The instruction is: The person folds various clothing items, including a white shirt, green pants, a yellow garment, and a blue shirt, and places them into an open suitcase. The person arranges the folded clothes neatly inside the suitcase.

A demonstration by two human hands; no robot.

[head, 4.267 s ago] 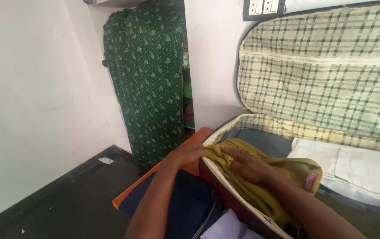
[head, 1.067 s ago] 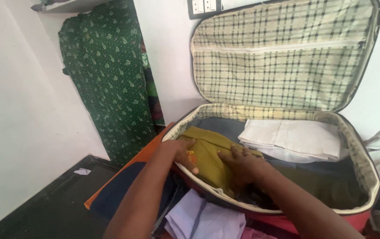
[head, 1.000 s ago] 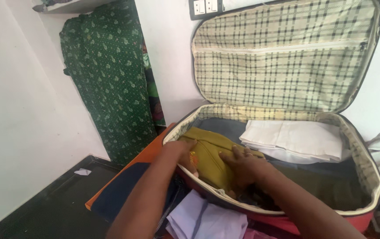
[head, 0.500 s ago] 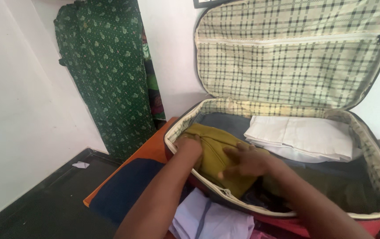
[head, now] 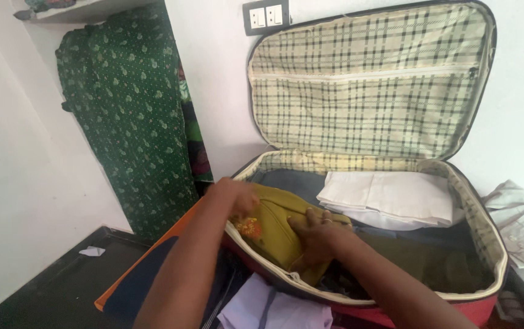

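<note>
Both hands are on the folded olive garment (head: 277, 234): right hand (head: 313, 234) flat, pinning it in the suitcase (head: 487, 244); left hand (head: 234, 196) blurry, grip unclear

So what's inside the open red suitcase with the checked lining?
In the red suitcase: a folded olive-yellow garment under both hands, a folded white cloth, and dark clothes beneath. Whatever lies under those layers is covered.

I see my left hand (head: 232, 196) and right hand (head: 314, 234) pressing an olive-yellow garment (head: 274, 226) into the near left corner of the open suitcase (head: 487, 244), beside folded white cloth (head: 390, 196)
</note>
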